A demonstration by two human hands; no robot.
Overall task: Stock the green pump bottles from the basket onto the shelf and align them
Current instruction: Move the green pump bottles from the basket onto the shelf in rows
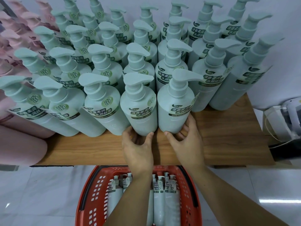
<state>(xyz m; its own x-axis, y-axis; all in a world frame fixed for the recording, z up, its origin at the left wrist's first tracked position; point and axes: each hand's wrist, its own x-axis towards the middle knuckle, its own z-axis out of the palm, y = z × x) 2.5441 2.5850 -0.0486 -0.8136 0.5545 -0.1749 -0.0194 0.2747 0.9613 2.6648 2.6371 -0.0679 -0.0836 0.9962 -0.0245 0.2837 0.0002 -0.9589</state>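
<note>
Arms hide the middle bottles [158, 201] in the basket [91, 193]. Basket's near end cut off by the frame edge. Pink bottles [9, 46] blurred.

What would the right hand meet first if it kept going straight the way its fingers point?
The right hand already grips the front-row green bottle; pushing on, that bottle would likely meet the green bottle behind.

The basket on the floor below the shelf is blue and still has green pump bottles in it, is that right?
Not quite: the basket is red, not blue, as the head view shows. It does sit on the floor below the shelf and still holds green pump bottles.
</note>
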